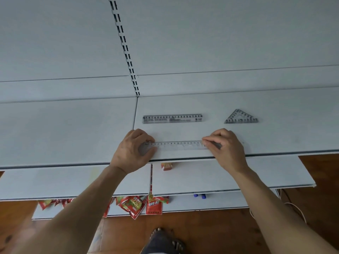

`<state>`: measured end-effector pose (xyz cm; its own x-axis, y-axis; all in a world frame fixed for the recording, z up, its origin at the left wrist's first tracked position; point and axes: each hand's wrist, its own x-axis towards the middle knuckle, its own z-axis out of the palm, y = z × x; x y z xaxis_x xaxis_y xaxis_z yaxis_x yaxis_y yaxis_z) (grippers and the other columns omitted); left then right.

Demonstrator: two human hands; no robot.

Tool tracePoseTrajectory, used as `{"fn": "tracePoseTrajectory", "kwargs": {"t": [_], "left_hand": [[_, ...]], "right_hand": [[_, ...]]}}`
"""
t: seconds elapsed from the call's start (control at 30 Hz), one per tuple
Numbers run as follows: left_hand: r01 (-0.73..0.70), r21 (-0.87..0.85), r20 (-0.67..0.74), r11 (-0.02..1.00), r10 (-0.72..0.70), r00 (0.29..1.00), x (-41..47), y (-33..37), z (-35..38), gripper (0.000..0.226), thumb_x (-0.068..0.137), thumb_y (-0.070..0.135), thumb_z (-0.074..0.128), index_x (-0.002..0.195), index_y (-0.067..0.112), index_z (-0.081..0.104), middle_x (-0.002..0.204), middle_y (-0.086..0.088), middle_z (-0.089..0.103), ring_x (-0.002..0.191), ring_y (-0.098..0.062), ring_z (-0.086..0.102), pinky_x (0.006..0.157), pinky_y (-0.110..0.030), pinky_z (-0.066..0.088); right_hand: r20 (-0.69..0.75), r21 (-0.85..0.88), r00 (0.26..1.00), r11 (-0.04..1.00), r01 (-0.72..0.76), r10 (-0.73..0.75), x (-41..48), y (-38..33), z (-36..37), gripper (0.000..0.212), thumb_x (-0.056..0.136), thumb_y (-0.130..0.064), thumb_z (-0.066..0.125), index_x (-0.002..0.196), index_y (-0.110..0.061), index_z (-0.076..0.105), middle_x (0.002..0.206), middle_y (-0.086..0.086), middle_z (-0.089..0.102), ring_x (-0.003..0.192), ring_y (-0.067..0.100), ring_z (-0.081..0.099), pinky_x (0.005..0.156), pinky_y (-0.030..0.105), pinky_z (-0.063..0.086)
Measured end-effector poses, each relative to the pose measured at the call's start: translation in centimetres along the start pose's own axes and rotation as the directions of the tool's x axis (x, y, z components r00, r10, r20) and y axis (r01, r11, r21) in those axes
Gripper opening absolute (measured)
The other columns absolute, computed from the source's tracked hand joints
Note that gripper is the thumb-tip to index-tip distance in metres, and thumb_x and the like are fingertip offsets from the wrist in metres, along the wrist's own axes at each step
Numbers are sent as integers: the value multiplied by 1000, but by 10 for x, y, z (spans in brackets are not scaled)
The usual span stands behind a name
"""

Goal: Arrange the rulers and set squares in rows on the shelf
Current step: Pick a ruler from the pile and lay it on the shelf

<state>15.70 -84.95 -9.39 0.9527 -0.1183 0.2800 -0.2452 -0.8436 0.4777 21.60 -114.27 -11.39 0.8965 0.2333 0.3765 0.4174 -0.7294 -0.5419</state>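
Both hands are holding one clear ruler [180, 145] that is lying flat near the front edge of the top shelf [275, 136], its long side running parallel to that edge. The left hand [133, 150] is pinching the ruler's left end with curled fingers, and the thumb is resting on the ruler there. The right hand [226, 146] is gripping the right end, fingers bent over it and covering the last markings.

A second clear ruler [172, 118] is lying farther back on the same shelf, parallel to the first and apart from it. A clear set square [240, 117] is lying to its right, in line with it and well apart.

Red snack packets [134, 206] are hanging out from a lower shelf [201, 180]. A foot in a sandal [163, 241] is standing on the wooden floor [211, 233].
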Motion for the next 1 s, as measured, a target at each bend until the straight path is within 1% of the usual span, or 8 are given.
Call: {"fn": "tracePoseTrajectory", "kwargs": {"t": [0.17,0.4,0.5,0.57,0.73,0.83,0.93,1.0], "left_hand": [[-4,-2,5,1000,5,1000,0,-1,0,34,82,40,54,95,12,69,93,0,60,85,-18,54,78,-26,45],[14,-29,-3,999,-14,1000,0,2,-1,38,83,41,50,97,11,70,95,-1,60,89,-19,54,80,-26,44],[18,-44,-24,999,-19,1000,0,2,-1,38,83,40,50,96,10,70,94,-1,61,88,-20,55,80,-28,46],[19,-60,-50,998,-23,998,0,1,-1,36,83,39,51,95,11,70,92,0,61,87,-19,56,79,-28,47],[56,-112,-78,992,-65,995,-2,-2,-1,22,86,31,58,96,15,69,92,5,61,88,-13,55,81,-23,45],[135,-218,-72,967,-154,985,-4,-4,-7,18,90,30,60,102,20,67,98,11,59,92,-5,55,81,-19,46],[164,-252,-78,954,-189,979,-15,-8,-21,20,90,35,60,108,28,64,103,18,59,93,2,56,79,-13,46],[193,-233,-98,953,-220,970,-27,-15,-40,21,90,38,59,108,30,64,102,20,60,91,3,57,78,-15,46]], "right_hand": [[-24,-22,1000,1000,-12,11,0,-2,2,9,80,-29,75,88,-25,77,86,-7,61,84,16,55,61,22,38],[0,-3,999,999,-53,53,0,-6,0,11,84,-30,71,92,-25,77,88,-8,61,88,14,54,66,24,40],[4,6,999,999,-54,54,-1,-6,-2,12,87,-29,68,94,-24,76,88,-7,61,88,15,55,67,27,45],[2,30,997,997,-74,74,-1,-7,-2,14,88,-29,66,97,-23,75,90,-8,62,90,14,55,71,29,47],[19,96,992,988,-124,122,-2,-13,-6,18,89,-28,63,103,-20,72,94,-10,62,94,10,55,81,26,46],[31,121,990,983,-140,138,-2,-22,-12,17,90,-22,63,104,-18,71,94,-7,63,94,13,56,83,27,46],[-2,73,994,991,-113,114,2,-41,-13,16,89,-16,63,103,-14,72,92,-2,65,88,19,58,79,33,49],[-38,13,996,997,-76,77,9,-65,-4,16,88,-12,63,101,-11,72,93,2,67,87,21,59,77,37,50]]}}
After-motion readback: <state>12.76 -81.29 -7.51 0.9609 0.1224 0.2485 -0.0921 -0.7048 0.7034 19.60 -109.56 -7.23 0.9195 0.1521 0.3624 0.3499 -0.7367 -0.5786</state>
